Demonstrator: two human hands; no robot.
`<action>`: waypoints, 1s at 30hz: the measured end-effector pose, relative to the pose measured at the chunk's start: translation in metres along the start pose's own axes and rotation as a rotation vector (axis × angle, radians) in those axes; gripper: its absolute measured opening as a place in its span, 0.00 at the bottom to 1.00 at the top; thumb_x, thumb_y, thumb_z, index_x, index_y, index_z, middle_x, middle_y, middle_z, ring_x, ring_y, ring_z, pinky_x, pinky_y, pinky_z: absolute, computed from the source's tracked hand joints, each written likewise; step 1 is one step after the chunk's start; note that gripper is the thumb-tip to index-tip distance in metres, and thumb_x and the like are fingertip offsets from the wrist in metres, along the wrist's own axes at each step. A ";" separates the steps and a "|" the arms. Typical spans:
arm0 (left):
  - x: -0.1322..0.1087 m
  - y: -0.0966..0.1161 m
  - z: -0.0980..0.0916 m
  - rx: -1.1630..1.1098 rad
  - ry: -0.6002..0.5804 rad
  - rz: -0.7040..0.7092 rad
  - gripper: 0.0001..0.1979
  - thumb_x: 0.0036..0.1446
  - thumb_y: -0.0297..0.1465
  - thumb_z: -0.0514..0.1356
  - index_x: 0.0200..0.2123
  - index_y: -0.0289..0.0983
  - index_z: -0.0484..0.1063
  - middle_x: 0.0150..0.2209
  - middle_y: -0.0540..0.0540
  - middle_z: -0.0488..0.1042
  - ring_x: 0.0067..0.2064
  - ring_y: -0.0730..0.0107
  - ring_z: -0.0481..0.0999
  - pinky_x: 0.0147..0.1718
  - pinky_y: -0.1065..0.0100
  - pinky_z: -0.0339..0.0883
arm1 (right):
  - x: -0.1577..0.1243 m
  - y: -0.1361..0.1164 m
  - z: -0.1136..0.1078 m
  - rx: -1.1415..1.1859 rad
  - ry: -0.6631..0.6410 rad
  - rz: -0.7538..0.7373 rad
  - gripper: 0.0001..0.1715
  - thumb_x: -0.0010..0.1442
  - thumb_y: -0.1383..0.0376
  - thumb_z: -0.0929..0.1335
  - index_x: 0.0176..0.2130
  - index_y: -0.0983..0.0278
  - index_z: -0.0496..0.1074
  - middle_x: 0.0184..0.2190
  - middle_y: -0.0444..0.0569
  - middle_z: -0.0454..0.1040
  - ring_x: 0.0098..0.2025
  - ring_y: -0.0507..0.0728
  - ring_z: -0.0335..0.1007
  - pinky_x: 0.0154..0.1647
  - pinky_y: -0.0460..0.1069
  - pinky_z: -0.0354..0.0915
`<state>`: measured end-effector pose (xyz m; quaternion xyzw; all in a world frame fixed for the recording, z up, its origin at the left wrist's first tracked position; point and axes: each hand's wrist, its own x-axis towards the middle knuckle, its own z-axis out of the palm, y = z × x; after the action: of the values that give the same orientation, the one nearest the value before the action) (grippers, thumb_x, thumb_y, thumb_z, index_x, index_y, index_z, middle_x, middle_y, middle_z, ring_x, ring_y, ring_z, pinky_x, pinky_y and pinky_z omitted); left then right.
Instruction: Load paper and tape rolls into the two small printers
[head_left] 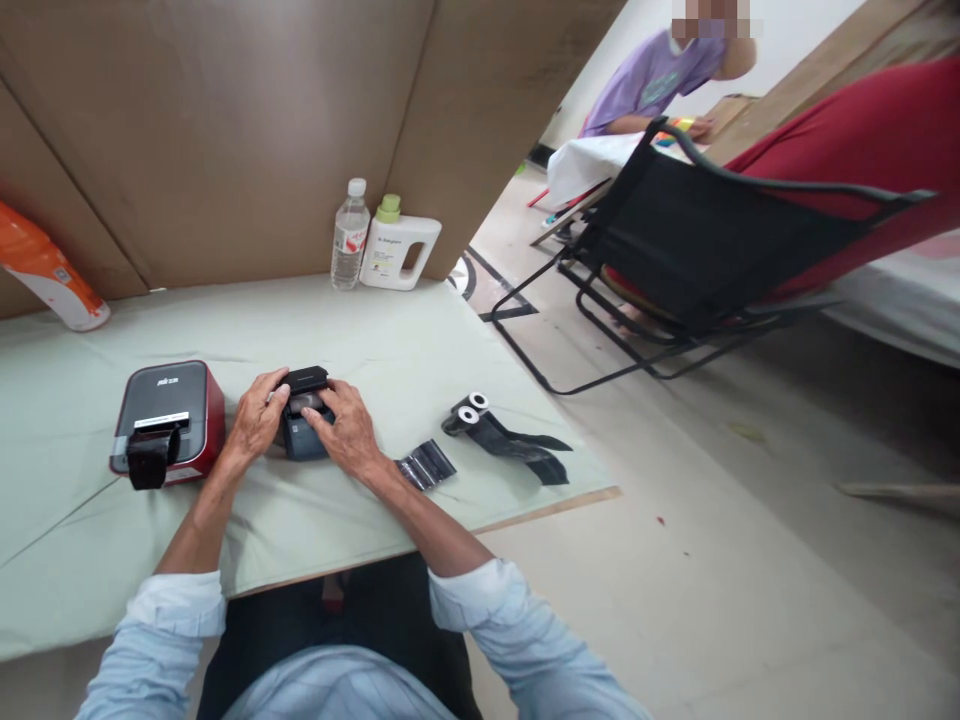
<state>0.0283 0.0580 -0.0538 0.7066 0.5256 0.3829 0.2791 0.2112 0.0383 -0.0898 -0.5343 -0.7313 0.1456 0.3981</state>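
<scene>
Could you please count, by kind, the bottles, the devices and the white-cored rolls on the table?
Bottles: 3 (orange bottle, clear bottle, white bottle)
Devices: 2 (red-and-grey device, dark device)
White-cored rolls: 2 (nearer roll, farther roll)
Total: 7

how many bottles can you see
3: an orange-and-white bottle at the far left, cut off by the picture's edge; a white-capped clear water bottle; and, just right of that, a green-capped white bottle with a handle. Others could be hidden.
</scene>
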 end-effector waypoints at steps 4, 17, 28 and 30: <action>0.001 0.000 0.001 -0.008 0.015 -0.002 0.23 0.70 0.41 0.53 0.60 0.37 0.75 0.61 0.38 0.76 0.63 0.56 0.75 0.66 0.54 0.66 | -0.003 -0.001 -0.001 -0.038 0.021 -0.031 0.17 0.69 0.61 0.70 0.55 0.60 0.79 0.57 0.56 0.77 0.58 0.66 0.69 0.59 0.60 0.69; 0.004 0.001 0.002 -0.006 0.041 -0.029 0.24 0.69 0.42 0.53 0.58 0.36 0.76 0.60 0.38 0.78 0.63 0.56 0.76 0.66 0.55 0.66 | 0.001 -0.028 -0.019 -0.269 -0.208 -0.066 0.14 0.74 0.65 0.63 0.49 0.61 0.78 0.53 0.54 0.79 0.57 0.64 0.66 0.55 0.57 0.61; 0.005 0.001 0.003 -0.012 0.044 -0.050 0.24 0.69 0.42 0.53 0.58 0.35 0.76 0.60 0.38 0.78 0.62 0.56 0.76 0.66 0.55 0.66 | 0.001 -0.042 -0.026 -0.348 -0.314 -0.057 0.15 0.75 0.60 0.63 0.49 0.64 0.76 0.55 0.59 0.73 0.57 0.66 0.63 0.53 0.59 0.64; 0.005 0.001 0.003 -0.008 0.046 -0.048 0.24 0.68 0.42 0.53 0.58 0.35 0.76 0.60 0.38 0.78 0.62 0.55 0.76 0.66 0.54 0.66 | -0.001 -0.042 -0.026 -0.340 -0.316 -0.062 0.14 0.75 0.61 0.63 0.50 0.64 0.75 0.55 0.59 0.73 0.59 0.67 0.62 0.55 0.60 0.64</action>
<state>0.0316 0.0631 -0.0535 0.6837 0.5472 0.3943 0.2786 0.2025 0.0160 -0.0467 -0.5414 -0.8147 0.0898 0.1870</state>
